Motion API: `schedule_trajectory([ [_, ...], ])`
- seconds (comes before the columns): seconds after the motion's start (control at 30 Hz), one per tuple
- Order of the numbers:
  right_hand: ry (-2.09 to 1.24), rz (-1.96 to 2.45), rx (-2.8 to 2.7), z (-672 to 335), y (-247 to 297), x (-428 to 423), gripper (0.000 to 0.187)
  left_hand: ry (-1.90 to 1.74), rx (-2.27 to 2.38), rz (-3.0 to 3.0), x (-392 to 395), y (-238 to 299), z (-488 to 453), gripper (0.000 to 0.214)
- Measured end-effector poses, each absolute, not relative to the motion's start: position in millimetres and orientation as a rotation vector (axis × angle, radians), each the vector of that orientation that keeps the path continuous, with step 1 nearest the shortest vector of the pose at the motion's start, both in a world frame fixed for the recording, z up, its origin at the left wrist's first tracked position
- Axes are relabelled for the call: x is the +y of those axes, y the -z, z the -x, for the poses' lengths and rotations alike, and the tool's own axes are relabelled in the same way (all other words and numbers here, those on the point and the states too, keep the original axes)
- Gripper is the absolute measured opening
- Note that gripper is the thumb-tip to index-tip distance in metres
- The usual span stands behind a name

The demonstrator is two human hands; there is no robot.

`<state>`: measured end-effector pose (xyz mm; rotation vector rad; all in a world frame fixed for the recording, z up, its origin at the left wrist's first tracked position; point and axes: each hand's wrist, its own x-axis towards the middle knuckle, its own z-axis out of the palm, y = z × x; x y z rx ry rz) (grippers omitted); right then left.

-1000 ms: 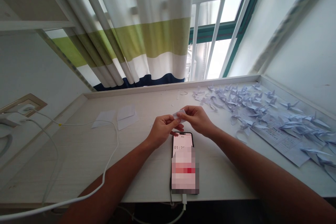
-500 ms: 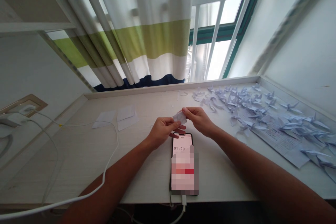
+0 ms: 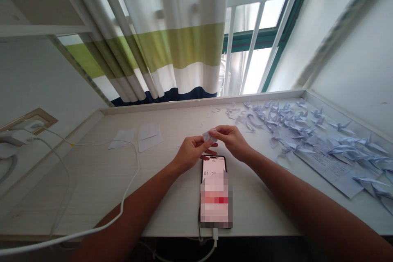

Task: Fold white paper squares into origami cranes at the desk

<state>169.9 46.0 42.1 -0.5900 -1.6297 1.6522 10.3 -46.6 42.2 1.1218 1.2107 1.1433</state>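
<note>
A small folded piece of white paper [image 3: 206,135] is held up between both hands, above the desk and just beyond the phone. My left hand [image 3: 193,152] pinches its lower left side between thumb and fingers. On the right edge, my right hand [image 3: 231,139] grips it with thumb and forefinger, covering part of it. The phone [image 3: 215,196] lies under the hands with a timer on its screen, partly blurred out, and a white cable plugged into its near end.
Many folded paper cranes [image 3: 285,123] crowd the desk's right side, some on a printed sheet [image 3: 334,176]. Flat paper squares [image 3: 149,136] lie at the left. A white charging cable [image 3: 129,188] loops from the wall socket across my left forearm. A raised ledge [image 3: 172,104] edges the desk's back.
My right thumb and fingers have shifted slightly left and down over the paper, covering more of it. My left hand stays nearly in place.
</note>
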Motion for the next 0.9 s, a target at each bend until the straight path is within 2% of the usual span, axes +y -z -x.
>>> schedule_trajectory([
  [0.33,-1.487,0.497,-1.778,-173.5,-49.5,45.0,0.033,-1.153,1.137,-1.212,-45.0,-38.5,-7.6,0.048],
  [0.43,-1.048,0.579,-1.908,-175.4,-47.6,47.2,0.029,-1.242,1.253,-1.256,-43.7,-35.5,-5.3,0.047],
  [0.5,-0.696,0.616,-2.013,-178.2,-47.2,48.2,0.035,-1.276,1.346,-1.302,-43.6,-34.1,-3.8,0.046],
  [0.57,-0.502,0.612,-2.151,-181.2,-47.7,48.0,0.04,-1.31,1.414,-1.33,-44.2,-33.9,-3.6,0.044],
  [0.7,-0.45,0.452,-2.374,-182.6,-47.8,45.1,0.036,-1.432,1.414,-1.313,-45.8,-38.1,-6.6,0.038],
  [0.9,-0.37,0.336,-2.296,-181.4,-43.6,47.0,0.025,-1.53,1.127,-1.036,-45.4,-50.3,-3.7,0.036],
])
